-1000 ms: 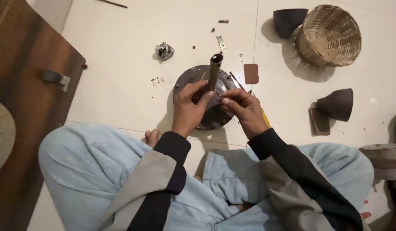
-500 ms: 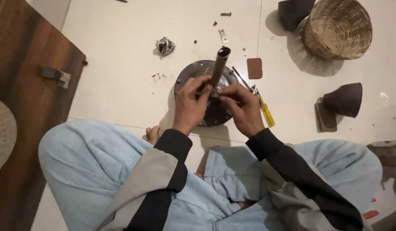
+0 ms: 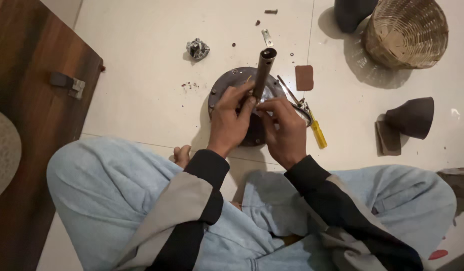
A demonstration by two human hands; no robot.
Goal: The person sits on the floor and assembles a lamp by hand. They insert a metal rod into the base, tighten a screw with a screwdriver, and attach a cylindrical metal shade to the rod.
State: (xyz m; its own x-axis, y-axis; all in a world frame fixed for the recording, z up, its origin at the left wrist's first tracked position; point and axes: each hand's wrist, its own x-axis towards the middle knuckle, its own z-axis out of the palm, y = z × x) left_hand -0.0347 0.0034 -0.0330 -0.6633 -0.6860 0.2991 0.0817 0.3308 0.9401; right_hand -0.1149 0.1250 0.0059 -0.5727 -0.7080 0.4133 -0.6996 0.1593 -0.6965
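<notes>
- Far left: dark wooden board [image 3: 26, 100] on the pale tiled floor [image 3: 141, 90], small metal bracket [image 3: 67, 84] lying on it
- Left of centre: crumpled foil scrap [image 3: 197, 48] on the floor, well apart from the hands
- Centre: round metal base plate [image 3: 237, 88] flat on the floor, dark metal tube [image 3: 263, 73] rising upright from its middle
- Left hand [image 3: 231, 120] at the foot of the tube, fingers [image 3: 246, 98] curled narrow around its lower end
- Right hand [image 3: 286, 131] just beside, touching the left, fingers [image 3: 267, 106] pinched at the tube's base; held piece, if any, too hidden to tell
- Right of the plate: pliers [image 3: 294, 98] and yellow-handled screwdriver [image 3: 318, 133] side by side, brown square pad [image 3: 304, 77] near
- Far right: woven basket [image 3: 406, 32] up top, dark cone-shaped cup [image 3: 412, 117] on its side lower down
</notes>
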